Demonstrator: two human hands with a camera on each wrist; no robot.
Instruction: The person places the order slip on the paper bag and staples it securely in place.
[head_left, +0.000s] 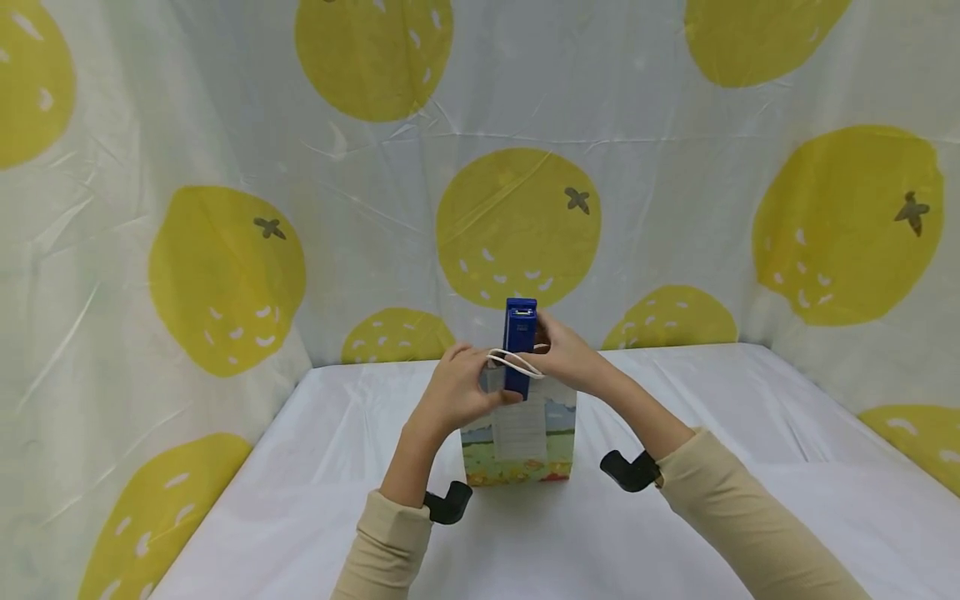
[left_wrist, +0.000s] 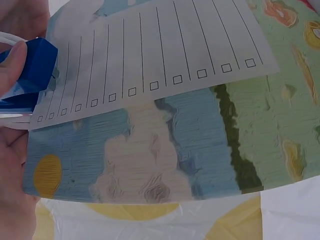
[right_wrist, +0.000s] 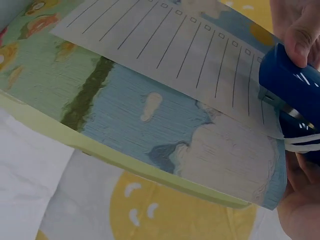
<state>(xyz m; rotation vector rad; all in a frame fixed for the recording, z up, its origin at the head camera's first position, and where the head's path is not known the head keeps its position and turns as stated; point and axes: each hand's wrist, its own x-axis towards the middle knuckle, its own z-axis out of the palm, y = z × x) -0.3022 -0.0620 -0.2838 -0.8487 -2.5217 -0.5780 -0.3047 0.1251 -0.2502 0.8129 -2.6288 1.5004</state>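
Note:
A blue stapler (head_left: 521, 342) straddles the top edge of a paper bag (head_left: 480, 462) painted with a landscape. A white lined checklist sheet (head_left: 520, 433) lies against the bag's front at that edge, partly between the stapler's arms. My left hand (head_left: 457, 387) grips the stapler from the left, its thumb on the front end. From the right, my right hand (head_left: 564, 354) holds the stapler, with fingers partly hidden behind it. White cord handles (head_left: 517, 364) loop across the stapler between both hands. In the right wrist view the stapler (right_wrist: 285, 80) shows its metal strip.
The bag stands on a white-covered table (head_left: 630, 533). Behind it hangs a pale curtain (head_left: 645, 208) with yellow lemon prints. Black wrist mounts (head_left: 448, 503) sit at both cuffs of the beige sleeves (head_left: 390, 533).

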